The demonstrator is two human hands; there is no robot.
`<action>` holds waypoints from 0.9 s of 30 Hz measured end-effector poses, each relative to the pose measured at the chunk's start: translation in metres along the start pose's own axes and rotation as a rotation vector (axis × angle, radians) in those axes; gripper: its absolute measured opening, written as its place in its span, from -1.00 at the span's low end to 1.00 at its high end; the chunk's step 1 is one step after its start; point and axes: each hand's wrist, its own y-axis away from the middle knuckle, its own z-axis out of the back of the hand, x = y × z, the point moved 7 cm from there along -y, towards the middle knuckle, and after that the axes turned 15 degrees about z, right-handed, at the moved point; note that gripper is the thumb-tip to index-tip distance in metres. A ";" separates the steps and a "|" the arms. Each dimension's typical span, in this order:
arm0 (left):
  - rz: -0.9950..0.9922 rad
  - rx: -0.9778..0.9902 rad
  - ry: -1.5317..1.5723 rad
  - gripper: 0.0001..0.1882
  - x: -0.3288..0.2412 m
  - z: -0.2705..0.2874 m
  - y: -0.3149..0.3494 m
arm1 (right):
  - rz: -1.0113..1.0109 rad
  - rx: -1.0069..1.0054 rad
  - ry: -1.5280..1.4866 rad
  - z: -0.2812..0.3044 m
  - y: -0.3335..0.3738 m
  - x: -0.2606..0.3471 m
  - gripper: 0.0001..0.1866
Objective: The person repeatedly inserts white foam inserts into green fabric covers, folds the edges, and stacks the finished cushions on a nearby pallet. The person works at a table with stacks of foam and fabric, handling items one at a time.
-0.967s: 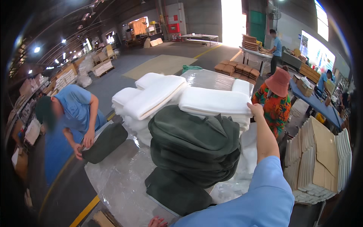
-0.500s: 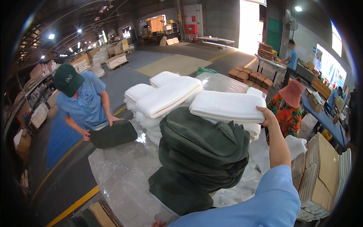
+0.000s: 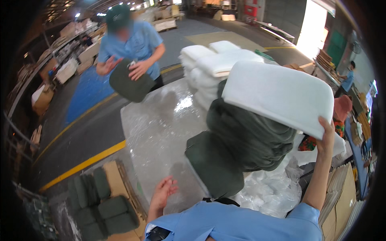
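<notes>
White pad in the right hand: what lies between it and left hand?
In the head view: plastic sheet, flat dark green cloth, then dark green pile.

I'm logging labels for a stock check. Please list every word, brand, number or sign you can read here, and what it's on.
No text can be read.
Red box at the back: any lettering is too small.
Co-worker's cap: any mark is too blurred.
White pad in the right hand: no writing shows.
</notes>
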 end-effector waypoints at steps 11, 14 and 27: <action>0.074 -0.110 0.324 -0.32 -0.008 0.177 0.023 | -0.820 0.287 -0.199 -0.163 0.380 -0.140 -0.35; 0.149 -0.311 0.179 -0.34 0.028 0.187 0.032 | -0.933 0.308 -0.341 -0.163 0.446 -0.156 -0.27; 0.159 -0.359 0.181 -0.27 0.069 0.219 0.029 | -1.259 0.499 0.015 -0.128 0.509 -0.226 -0.37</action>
